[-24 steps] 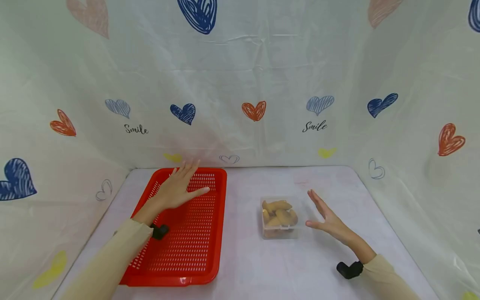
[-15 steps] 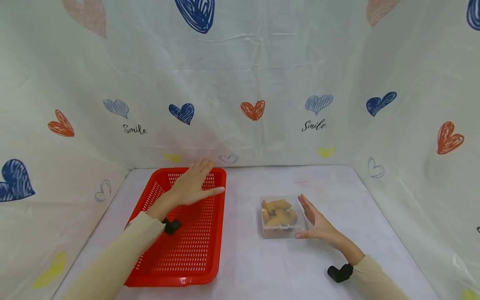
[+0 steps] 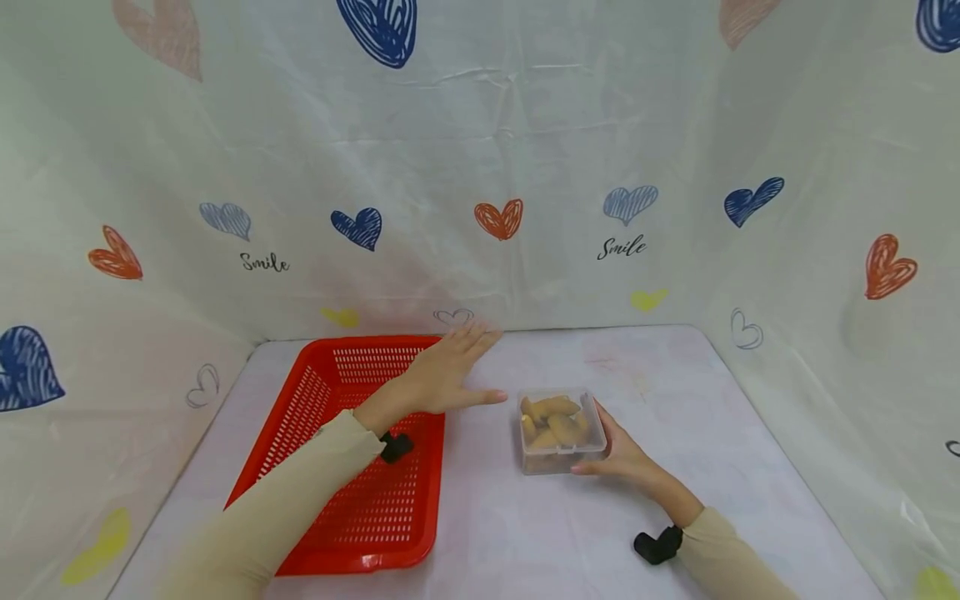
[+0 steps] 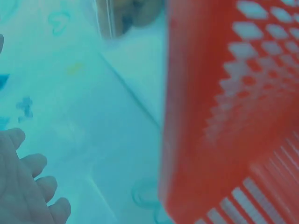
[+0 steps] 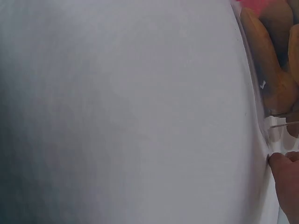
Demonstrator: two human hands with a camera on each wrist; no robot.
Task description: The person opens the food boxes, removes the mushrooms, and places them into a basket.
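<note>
A clear plastic box with a lid stands on the table right of centre. Through its walls show several yellow-brown, knobbly pieces that look like ginger root. My right hand is at the box's right side, thumb by its near right corner and fingers along the side, partly hidden behind it. In the right wrist view, the thumb lies at the box's lower edge. My left hand hovers with fingers stretched and thumb apart, between the red basket and the box, holding nothing.
A red perforated plastic basket occupies the table's left half, under my left forearm. The white-covered table is backed and flanked by a pale sheet printed with hearts. Each wrist carries a black camera.
My left hand has swept right, from over the basket to past its right edge, nearer the box. My right hand has moved left up to the box. The box has hardly moved.
</note>
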